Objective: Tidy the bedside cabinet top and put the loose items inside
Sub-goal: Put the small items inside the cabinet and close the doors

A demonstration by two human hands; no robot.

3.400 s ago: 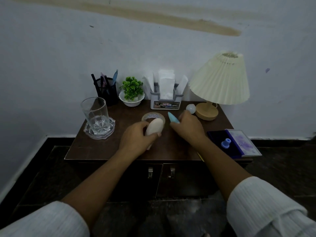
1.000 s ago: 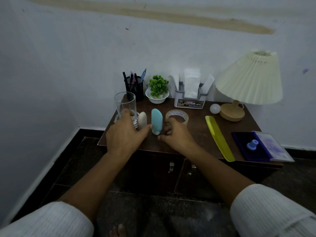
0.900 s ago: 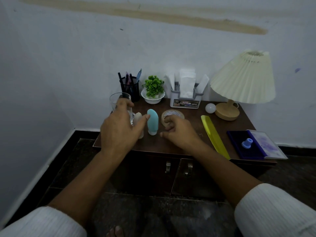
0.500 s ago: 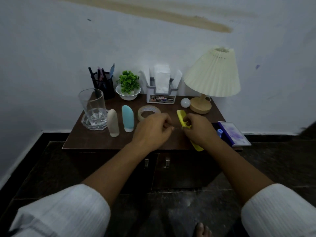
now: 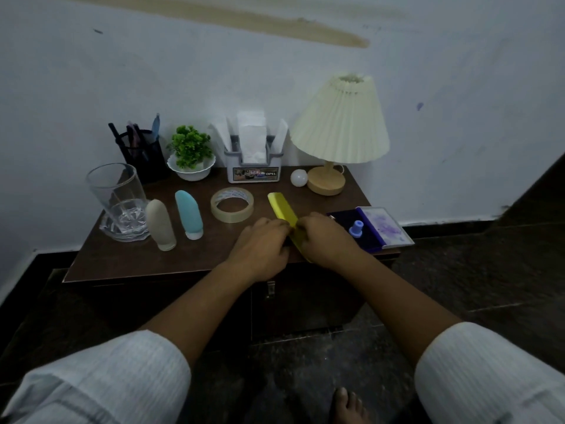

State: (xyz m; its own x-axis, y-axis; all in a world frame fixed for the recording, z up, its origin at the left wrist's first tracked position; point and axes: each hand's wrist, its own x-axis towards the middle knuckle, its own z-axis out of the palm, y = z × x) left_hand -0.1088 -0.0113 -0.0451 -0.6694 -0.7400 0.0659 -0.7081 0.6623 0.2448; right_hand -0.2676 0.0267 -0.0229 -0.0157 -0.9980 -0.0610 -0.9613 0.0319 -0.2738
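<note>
A bare foot (image 5: 347,405) shows on the dark floor nearest the camera, below the cabinet's closed doors (image 5: 305,301). At the front edge of the cabinet top (image 5: 137,261), right of centre, the left hand (image 5: 260,243) and right hand (image 5: 324,237) meet on the yellow comb (image 5: 282,208). Both have their fingers curled onto its near half, one at each long side, while its far end lies bare and points toward the back edge. At the front right corner an open stamp pad (image 5: 377,228) carries a small blue stamp (image 5: 356,229). Toward the left edge stand a beige tube (image 5: 160,223) and a blue tube (image 5: 189,214) (both cap down), beside a glass (image 5: 117,194). A tape roll (image 5: 232,205) lies flat mid-top. Along the back edge sit a pen cup (image 5: 139,151), a potted plant (image 5: 191,154), a tissue holder (image 5: 253,160), a white ball (image 5: 299,178) and a lamp (image 5: 342,123).
</note>
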